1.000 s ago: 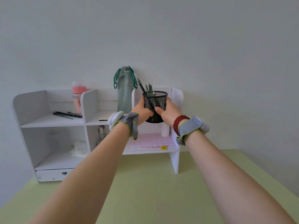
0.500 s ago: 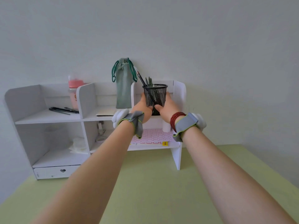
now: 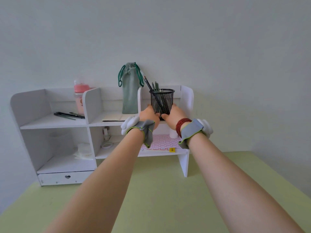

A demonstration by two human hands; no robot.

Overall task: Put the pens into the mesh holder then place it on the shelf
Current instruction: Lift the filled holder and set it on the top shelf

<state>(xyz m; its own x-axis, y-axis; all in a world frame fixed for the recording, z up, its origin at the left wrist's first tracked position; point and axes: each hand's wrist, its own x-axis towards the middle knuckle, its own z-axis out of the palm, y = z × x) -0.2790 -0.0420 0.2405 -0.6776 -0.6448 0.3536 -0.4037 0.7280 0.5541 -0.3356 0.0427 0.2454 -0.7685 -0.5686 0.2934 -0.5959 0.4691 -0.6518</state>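
Mesh holder point(image 3: 162, 101), black, upright in the right-hand top compartment of the white shelf point(image 3: 186, 98), pens point(image 3: 155, 86) standing inside and leaning toward 11 o'clock. Base hidden behind the thumbs, so contact with the shelf board cannot be told. Left hand point(image 3: 149, 113) pressed against the holder's side at 9 o'clock, right hand point(image 3: 174, 112) against the side at 3 o'clock, both cupped around the lower half and gripping it between them. Grey wrist straps on both forearms, a red bead bracelet point(image 3: 181, 126) on the right wrist. Green drawstring pouch point(image 3: 130, 91) just beside the holder at 9 o'clock, past the divider. More dark pens point(image 3: 69, 115) lying flat in the far left top compartment, in front of a pink bottle point(image 3: 80, 96). Pink label sheet point(image 3: 162, 142) on the lower board under the hands. Green tabletop point(image 3: 159, 190) beneath the shelf.
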